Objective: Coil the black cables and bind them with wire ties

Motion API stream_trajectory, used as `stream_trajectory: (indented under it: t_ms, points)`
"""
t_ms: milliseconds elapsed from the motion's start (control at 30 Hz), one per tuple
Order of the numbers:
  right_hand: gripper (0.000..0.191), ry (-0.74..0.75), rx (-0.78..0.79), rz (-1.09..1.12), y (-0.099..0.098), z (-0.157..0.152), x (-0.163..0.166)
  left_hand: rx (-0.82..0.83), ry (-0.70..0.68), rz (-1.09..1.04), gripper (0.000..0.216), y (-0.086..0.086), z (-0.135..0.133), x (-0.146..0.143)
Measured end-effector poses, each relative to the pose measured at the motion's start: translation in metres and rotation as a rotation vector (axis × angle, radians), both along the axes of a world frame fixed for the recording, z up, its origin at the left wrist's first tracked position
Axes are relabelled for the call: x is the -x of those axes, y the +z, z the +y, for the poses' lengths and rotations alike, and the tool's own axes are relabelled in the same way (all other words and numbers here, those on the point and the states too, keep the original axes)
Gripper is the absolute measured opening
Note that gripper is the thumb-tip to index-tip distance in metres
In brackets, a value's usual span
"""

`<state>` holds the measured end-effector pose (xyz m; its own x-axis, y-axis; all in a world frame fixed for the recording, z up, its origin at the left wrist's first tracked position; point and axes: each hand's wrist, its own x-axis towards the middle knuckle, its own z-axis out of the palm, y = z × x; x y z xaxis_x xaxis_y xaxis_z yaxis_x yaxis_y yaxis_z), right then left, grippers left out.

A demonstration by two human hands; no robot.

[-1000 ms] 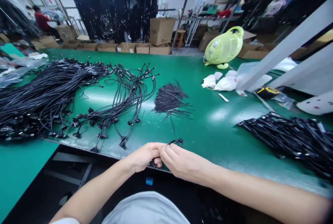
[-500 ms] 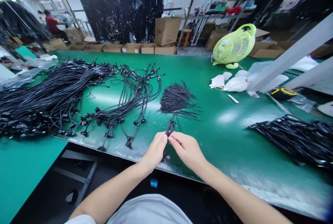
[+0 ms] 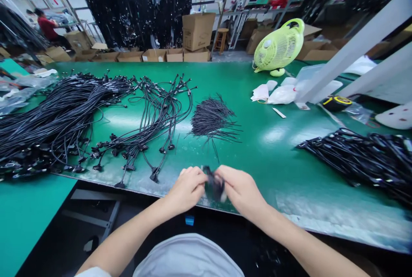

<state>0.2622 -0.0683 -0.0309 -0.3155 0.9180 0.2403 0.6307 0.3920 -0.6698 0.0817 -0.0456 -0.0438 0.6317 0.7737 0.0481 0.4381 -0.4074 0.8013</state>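
Observation:
Between my two hands is a folded black cable (image 3: 213,186), blurred by motion, just above the front edge of the green table (image 3: 257,169). My left hand (image 3: 189,186) pinches it from the left, thumb and fingers together. From the right, my right hand (image 3: 238,186) grips it too, with fingers curled. The blur hides the cable's ends and the exact fold. Beyond the hands lies a pile of short thin black ties (image 3: 212,117), some strewn toward me. Loose black cables with plugs (image 3: 157,118) spread to the left of that pile.
A large heap of black cables (image 3: 64,109) covers the table's left side. Bundled black cables (image 3: 360,161) lie at the right. Farther back stand a green fan (image 3: 279,47), white bags (image 3: 283,93) and a tape measure (image 3: 336,103). A slanted white post (image 3: 357,49) rises at the right.
The cable's upright loop above my fingers no longer shows; the cable is now a blur lower between my hands. My hands have moved slightly apart. The whole view has shifted a little.

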Motion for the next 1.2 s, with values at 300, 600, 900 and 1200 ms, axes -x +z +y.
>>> stream_trajectory:
  t_ms: [300, 600, 900, 1200]
  points:
    - [0.032, -0.049, 0.133, 0.047, -0.016, 0.014, 0.002, 0.100, -0.258, -0.063, 0.038, 0.020, -0.005, 0.014]
    - [0.031, 0.162, 0.380, 0.283, -0.001, 0.001, 0.016, 0.350, -0.020, -0.310, 0.050, -0.007, 0.000, 0.019]
    - [0.039, -0.130, -0.139, -0.143, -0.010, -0.008, 0.002, 0.481, 0.289, -0.624, 0.030, -0.010, -0.003, -0.008]
    - [0.027, 0.135, -0.453, -0.533, -0.010, 0.007, -0.013, 0.500, 0.069, -0.109, 0.032, -0.006, 0.002, -0.012]
